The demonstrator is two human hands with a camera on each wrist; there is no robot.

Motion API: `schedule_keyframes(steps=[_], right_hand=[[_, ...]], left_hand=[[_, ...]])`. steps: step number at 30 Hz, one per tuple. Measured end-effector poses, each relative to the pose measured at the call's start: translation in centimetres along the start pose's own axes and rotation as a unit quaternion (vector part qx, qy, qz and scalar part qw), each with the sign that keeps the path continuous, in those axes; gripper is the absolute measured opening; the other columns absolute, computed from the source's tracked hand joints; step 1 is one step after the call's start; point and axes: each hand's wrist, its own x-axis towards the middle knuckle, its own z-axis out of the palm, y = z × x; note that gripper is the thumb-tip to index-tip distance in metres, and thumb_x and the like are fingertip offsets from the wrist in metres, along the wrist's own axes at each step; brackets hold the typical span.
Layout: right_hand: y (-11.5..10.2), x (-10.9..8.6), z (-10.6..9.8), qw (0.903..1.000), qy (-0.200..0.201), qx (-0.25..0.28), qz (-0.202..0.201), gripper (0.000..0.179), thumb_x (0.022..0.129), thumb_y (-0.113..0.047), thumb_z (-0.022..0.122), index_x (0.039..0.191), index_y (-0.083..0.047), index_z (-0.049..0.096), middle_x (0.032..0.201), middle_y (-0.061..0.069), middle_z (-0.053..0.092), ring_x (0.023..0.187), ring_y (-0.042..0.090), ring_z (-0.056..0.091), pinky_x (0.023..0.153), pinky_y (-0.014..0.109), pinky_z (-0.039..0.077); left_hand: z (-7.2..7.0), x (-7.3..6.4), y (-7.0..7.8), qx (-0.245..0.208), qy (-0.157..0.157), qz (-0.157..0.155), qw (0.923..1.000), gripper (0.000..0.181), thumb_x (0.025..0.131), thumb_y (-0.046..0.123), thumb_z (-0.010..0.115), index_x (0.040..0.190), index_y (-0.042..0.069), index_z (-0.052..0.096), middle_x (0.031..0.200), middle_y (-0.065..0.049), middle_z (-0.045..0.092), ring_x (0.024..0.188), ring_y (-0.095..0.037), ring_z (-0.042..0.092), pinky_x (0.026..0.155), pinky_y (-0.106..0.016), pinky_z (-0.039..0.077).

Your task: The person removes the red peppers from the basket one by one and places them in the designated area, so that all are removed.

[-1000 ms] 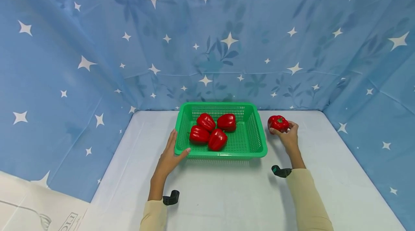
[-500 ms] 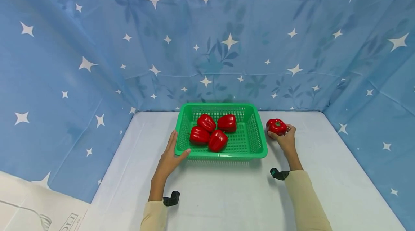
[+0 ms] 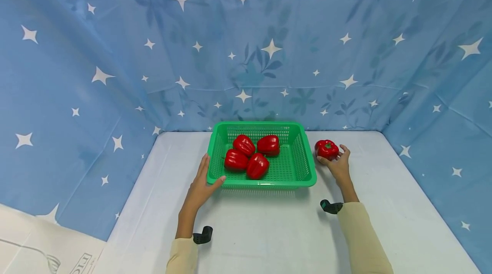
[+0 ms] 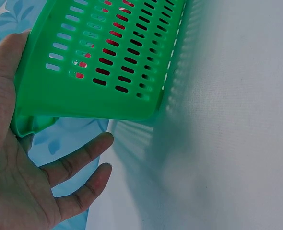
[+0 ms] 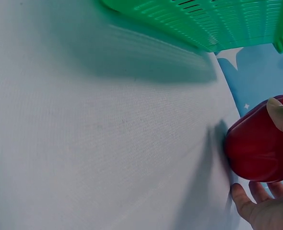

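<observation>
At the front left corner of the green plastic basket [image 3: 265, 183], my left hand [image 3: 200, 188] rests against the rim with its fingers straight and thumb spread. In the left wrist view two fingers [image 4: 86, 155] stand free below the rim. Several red bell peppers [image 3: 244, 145] lie in the basket's left and middle part. On the white table right of the basket sits another red bell pepper [image 3: 326, 149], stem up. My right hand [image 3: 340, 167] is around its near right side. In the right wrist view the thumb [image 5: 281, 115] touches this pepper [image 5: 259, 143], while the fingers [image 5: 249, 201] are loosened, just off its skin.
The basket's right part shows its bare mesh floor [image 3: 286, 163]. A blue star-patterned curtain [image 3: 246, 52] hangs behind the white table [image 3: 265, 231] and along both sides. A pale printed sheet [image 3: 46, 244] lies at the lower left.
The right hand has brought the pepper slightly left and toward me, down on the table, and its fingers have loosened from it. The left hand and basket have stayed still.
</observation>
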Motion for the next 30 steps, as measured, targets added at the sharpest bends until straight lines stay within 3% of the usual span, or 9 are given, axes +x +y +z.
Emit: schedule_keyframes(steps=[17, 30], right_hand=[[-0.2, -0.4, -0.3, 0.9999, 0.004, -0.013, -0.003, 0.101, 0.088, -0.018, 0.074, 0.157, -0.013, 0.000, 0.160, 0.026, 0.014, 0.146, 0.044, 0.020, 0.115, 0.056, 0.029], [-1.9, -1.6, -1.7, 0.9981, 0.042, -0.034, -0.029, 0.098, 0.088, -0.029, 0.073, 0.157, -0.015, 0.005, 0.160, 0.022, 0.015, 0.149, 0.039, 0.014, 0.113, 0.061, 0.028]], left_hand=[[0.1, 0.0, -0.1, -0.002, 0.003, -0.001, 1.0000, 0.096, 0.087, 0.062, 0.061, 0.159, 0.026, 0.008, 0.166, 0.008, 0.003, 0.150, -0.034, 0.019, 0.106, -0.071, 0.030], [-0.1, -0.1, 0.0, -0.001, 0.000, 0.000, 1.0000, 0.095, 0.088, 0.061, 0.061, 0.159, 0.025, 0.008, 0.166, 0.008, 0.003, 0.150, -0.034, 0.019, 0.106, -0.071, 0.030]])
